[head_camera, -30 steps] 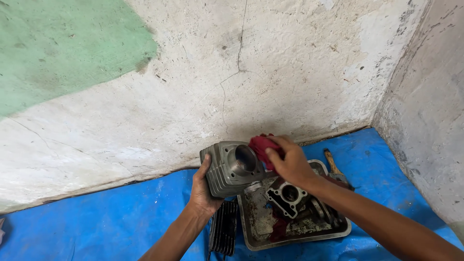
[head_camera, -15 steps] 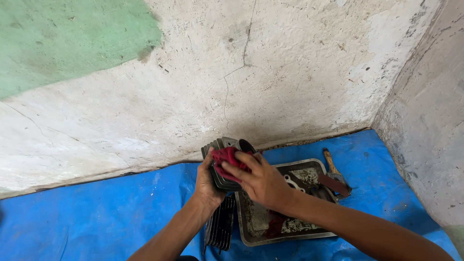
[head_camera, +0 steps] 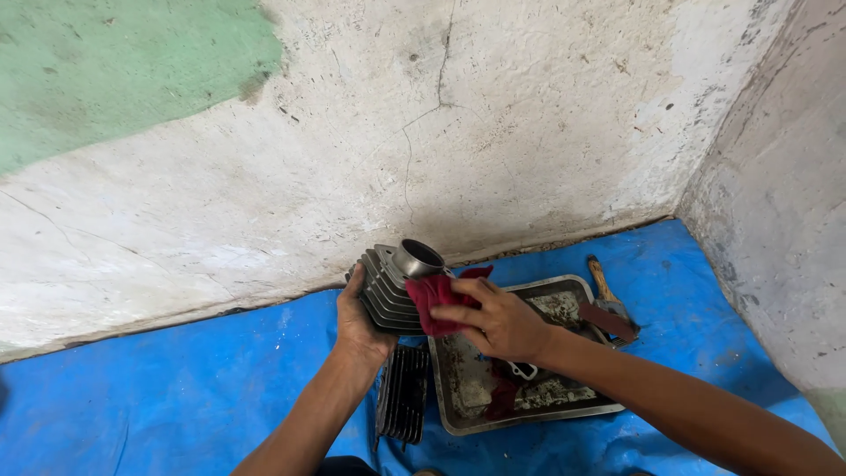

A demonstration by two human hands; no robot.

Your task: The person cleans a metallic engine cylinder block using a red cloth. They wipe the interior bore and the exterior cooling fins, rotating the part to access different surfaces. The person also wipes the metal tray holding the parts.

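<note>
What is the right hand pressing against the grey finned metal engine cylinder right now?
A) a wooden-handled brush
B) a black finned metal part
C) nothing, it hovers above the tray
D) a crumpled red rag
D: the right hand presses a crumpled red rag onto the grey finned metal engine cylinder, which the left hand grips.

— Grey finned engine cylinder (head_camera: pixel 394 292): being held tilted above the blue tarp, open sleeve pointing up toward the wall.
— Red rag (head_camera: pixel 441 301): lying bunched against the cylinder's right side, just below the sleeve.
</note>
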